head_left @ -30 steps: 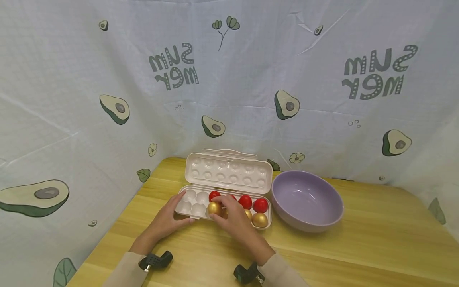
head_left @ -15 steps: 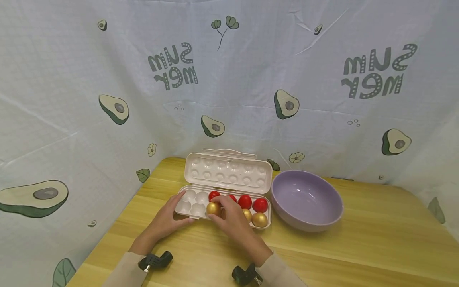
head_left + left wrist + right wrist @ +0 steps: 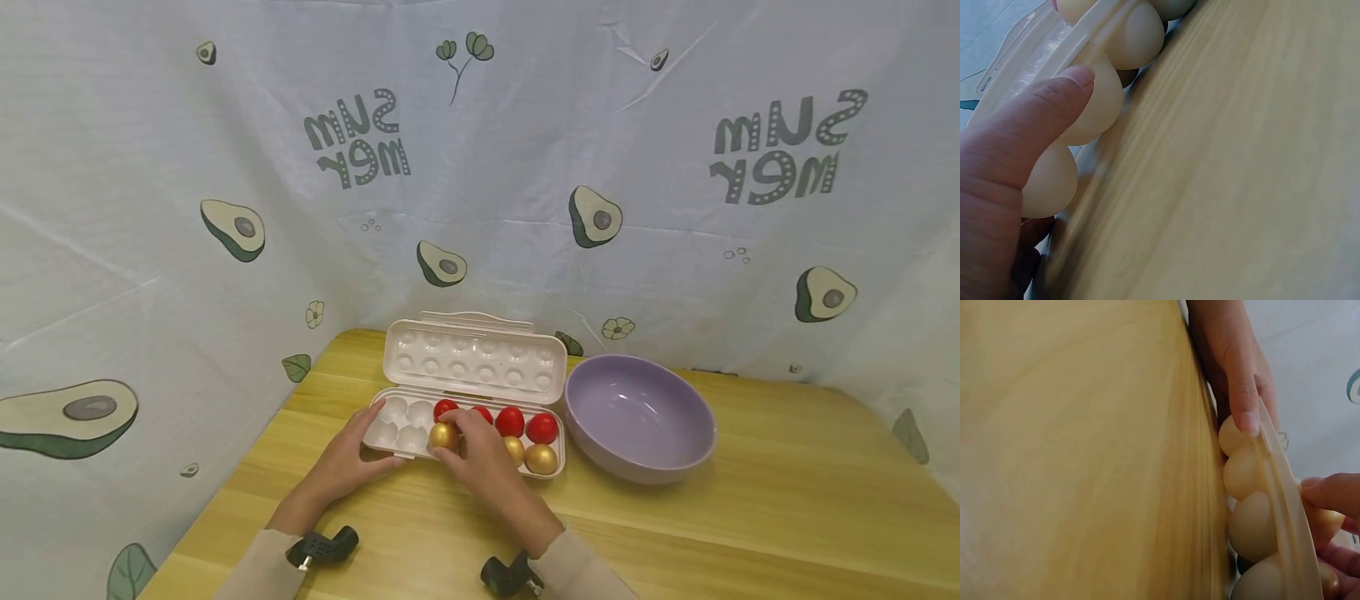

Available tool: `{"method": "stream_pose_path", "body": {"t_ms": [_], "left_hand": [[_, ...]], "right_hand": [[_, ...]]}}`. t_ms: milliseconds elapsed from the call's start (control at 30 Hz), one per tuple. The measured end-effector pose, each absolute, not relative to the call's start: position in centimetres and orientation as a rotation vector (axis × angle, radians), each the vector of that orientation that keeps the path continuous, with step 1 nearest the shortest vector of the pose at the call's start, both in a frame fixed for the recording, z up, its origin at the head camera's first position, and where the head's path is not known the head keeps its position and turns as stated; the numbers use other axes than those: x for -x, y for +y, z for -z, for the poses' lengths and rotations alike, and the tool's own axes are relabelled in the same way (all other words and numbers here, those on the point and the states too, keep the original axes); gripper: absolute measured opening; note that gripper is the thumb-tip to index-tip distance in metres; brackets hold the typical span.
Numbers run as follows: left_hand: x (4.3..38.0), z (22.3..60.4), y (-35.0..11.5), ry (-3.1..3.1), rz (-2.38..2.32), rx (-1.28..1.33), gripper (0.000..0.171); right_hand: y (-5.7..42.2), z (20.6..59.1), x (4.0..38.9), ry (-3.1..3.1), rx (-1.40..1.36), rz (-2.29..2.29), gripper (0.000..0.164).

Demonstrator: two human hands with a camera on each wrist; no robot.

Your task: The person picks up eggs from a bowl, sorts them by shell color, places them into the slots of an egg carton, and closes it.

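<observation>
A pale egg box lies on the table with its lid raised at the back. My left hand grips its left end, fingers at the back corner and thumb on the front rim. With thumb and fingers my right hand pinches a gold egg at the third front cup from the left. Several red eggs fill the back row beside it. Further right in the front row sit more gold eggs, partly behind that hand. The left-end cups hold nothing.
A purple bowl stands right beside the box's right end. Behind the wooden table hangs a white cloth printed with avocados. Each wrist carries a black camera mount, such as the left one.
The head view has turned slightly, so everything lies a little further left in it. Both hands keep their holds, and the gold egg stays at the same cup.
</observation>
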State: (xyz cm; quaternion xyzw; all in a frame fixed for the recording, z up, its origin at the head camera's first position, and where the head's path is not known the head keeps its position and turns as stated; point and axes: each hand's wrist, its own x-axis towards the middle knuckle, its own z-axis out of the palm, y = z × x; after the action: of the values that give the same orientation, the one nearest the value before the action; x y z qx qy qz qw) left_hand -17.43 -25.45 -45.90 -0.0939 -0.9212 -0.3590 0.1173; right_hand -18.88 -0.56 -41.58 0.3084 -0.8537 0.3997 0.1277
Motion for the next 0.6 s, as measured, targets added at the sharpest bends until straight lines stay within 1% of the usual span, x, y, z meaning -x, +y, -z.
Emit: {"method": "stream_pose_path", "body": {"t_ms": [267, 500, 600], "left_hand": [[17.34, 45.96, -25.48, -2.704, 1.061, 0.268, 0.098], [17.33, 45.77, -25.48, -2.707, 1.059, 0.262, 0.098], [17.35, 45.74, -25.50, -2.706, 1.062, 0.269, 0.098]], "right_hand": [[-0.85, 41.73, 18.87, -2.501, -0.850, -1.089, 0.037], [-0.93, 41.84, 18.96, -2.473, -0.853, -1.100, 0.026], [-0.92, 41.89, 19.05, -2.473, -0.838, -1.141, 0.025]]}}
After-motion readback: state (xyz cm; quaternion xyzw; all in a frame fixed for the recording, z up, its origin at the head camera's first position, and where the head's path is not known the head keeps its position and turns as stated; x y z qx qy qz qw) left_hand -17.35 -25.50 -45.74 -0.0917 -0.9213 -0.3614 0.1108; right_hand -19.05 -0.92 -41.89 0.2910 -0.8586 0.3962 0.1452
